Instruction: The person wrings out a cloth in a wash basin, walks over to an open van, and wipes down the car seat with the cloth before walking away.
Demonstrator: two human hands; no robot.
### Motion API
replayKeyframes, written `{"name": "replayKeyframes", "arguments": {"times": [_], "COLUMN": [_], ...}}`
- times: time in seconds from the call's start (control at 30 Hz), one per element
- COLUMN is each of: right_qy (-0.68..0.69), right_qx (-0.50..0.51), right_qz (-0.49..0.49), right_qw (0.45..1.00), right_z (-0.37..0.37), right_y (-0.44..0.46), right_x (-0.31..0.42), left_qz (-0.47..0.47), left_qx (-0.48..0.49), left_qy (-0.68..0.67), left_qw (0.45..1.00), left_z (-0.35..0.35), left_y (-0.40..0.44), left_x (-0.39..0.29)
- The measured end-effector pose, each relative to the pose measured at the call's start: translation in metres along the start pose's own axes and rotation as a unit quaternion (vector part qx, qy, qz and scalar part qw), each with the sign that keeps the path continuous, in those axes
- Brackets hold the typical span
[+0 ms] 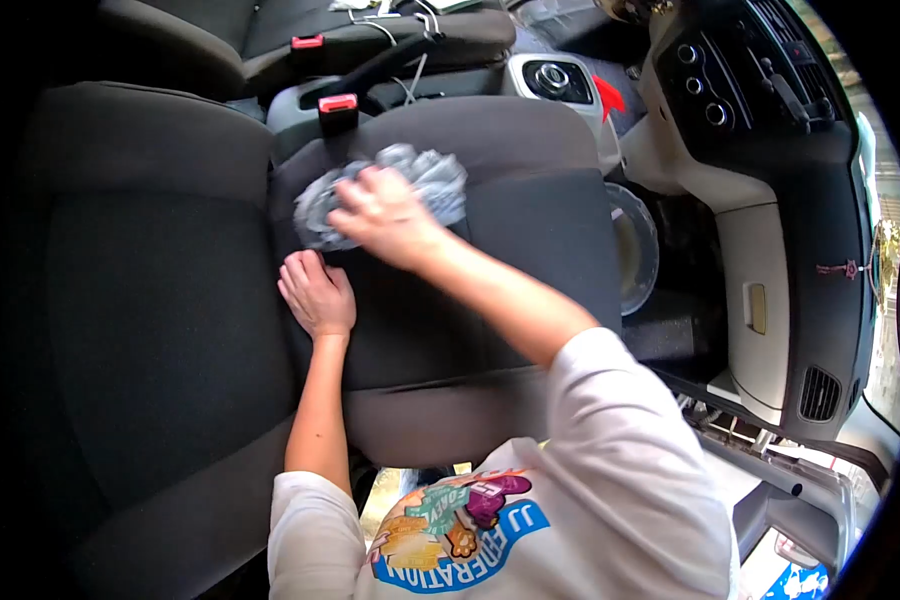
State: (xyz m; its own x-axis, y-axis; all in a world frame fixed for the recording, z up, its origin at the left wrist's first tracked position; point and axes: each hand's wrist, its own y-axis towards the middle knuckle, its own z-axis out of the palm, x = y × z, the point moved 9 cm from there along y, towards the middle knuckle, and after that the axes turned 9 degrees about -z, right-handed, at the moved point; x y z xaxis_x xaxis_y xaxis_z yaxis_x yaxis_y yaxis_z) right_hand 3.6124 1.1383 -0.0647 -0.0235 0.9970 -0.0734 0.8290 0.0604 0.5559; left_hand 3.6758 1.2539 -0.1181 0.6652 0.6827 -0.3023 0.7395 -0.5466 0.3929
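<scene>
My right hand (388, 212) is closed on a crumpled grey-blue cloth (435, 180), pressing it onto the dark fabric seat cushion (540, 230) near the seat's inner side. Motion blurs this hand and the cloth a little, and its fingertips sink partly into the folds. Just below the cloth, my left hand (317, 293) leans on the cushion close to the backrest (170, 290). Its fingers lie against the fabric, slightly bent, with nothing seen in them.
A red-buttoned seat belt buckle (338, 108) stands beyond the cloth, beside the handbrake (380, 70) and gear console (550, 80). Past the cushion's front edge, a clear round tub (635, 250) sits in the footwell. The dashboard (820, 220) rises at right.
</scene>
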Motion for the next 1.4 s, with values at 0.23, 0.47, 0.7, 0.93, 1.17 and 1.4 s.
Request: {"name": "replayKeyframes", "arguments": {"times": [0.23, 0.47, 0.7, 0.93, 1.17, 1.4], "right_qy": [-0.161, -0.074, -0.179, -0.252, -0.145, -0.110], "right_qx": [0.176, -0.051, 0.168, 0.082, -0.003, 0.115], "right_qz": [0.308, 0.286, 0.386, 0.485, 0.332, 0.319], "right_qw": [0.921, 0.954, 0.889, 0.834, 0.932, 0.935], "right_z": [-0.135, -0.039, -0.142, -0.135, -0.104, -0.157], "right_y": [-0.158, -0.038, -0.195, -0.224, -0.115, -0.201], "right_x": [-0.171, -0.082, -0.228, -0.220, -0.163, -0.093], "left_qz": [-0.003, -0.012, -0.004, 0.001, 0.005, 0.003], "left_qx": [0.020, 0.024, 0.020, 0.024, 0.016, 0.020], "left_qy": [-0.003, -0.003, 0.002, 0.012, 0.019, 0.008], "left_qw": [1.000, 1.000, 1.000, 1.000, 1.000, 1.000], "left_z": [-0.003, 0.003, -0.001, 0.003, 0.002, 0.002], "left_y": [0.002, 0.005, 0.001, -0.001, -0.001, 0.000], "left_x": [-0.001, -0.002, -0.004, -0.003, -0.007, -0.004]}}
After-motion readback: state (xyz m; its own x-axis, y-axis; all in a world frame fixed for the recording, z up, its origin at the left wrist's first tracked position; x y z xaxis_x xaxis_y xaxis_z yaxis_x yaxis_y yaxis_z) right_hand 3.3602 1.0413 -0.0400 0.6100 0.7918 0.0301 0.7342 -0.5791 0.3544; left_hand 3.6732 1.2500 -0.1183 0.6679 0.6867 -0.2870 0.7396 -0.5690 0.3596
